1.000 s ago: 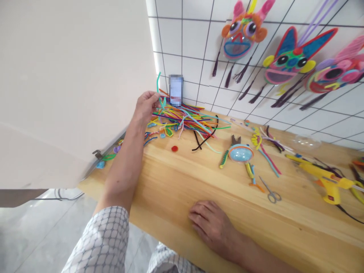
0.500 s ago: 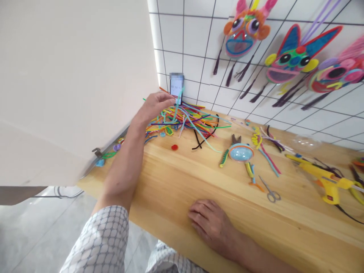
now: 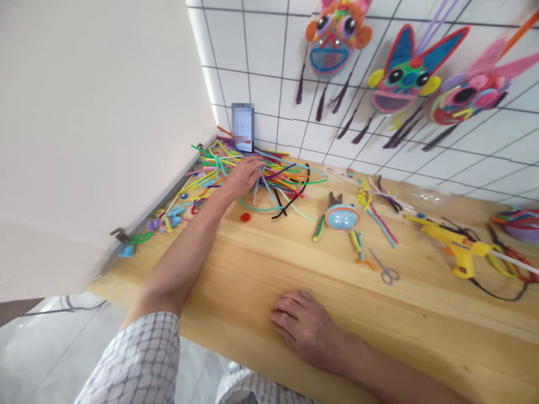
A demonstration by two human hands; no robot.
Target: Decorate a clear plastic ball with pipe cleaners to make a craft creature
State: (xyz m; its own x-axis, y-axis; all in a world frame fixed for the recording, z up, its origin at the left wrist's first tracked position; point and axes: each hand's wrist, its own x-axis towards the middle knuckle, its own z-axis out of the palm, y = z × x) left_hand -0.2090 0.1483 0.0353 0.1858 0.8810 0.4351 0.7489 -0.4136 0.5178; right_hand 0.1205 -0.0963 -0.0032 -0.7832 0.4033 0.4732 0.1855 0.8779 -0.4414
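Observation:
At the pile of colourful pipe cleaners (image 3: pixel 278 178), my left hand (image 3: pixel 244 178) reaches in from the front with its fingers bent together. Its fingertips close on a light blue pipe cleaner (image 3: pixel 263 177), though the strands there overlap and are partly blurred. My right hand (image 3: pixel 303 325) rests palm down on the wooden table (image 3: pixel 236 280), fingers loosely curved and apart, holding nothing I can see. A small red disc (image 3: pixel 245 217) lies in front of the pile.
A phone (image 3: pixel 243 126) leans on the tiled wall. Pliers (image 3: pixel 319 229) lie under a blue oval piece (image 3: pixel 342 217), near small scissors (image 3: pixel 388 274). A yellow glue gun (image 3: pixel 461 252) lies at right. Pipe-cleaner masks (image 3: pixel 406 84) hang above; a white panel (image 3: pixel 101 123) borders the left.
My left hand has come down from above the pile into the strands; a teal pipe cleaner that rose by its fingers no longer stands up. My right hand stays put. The view has shifted right.

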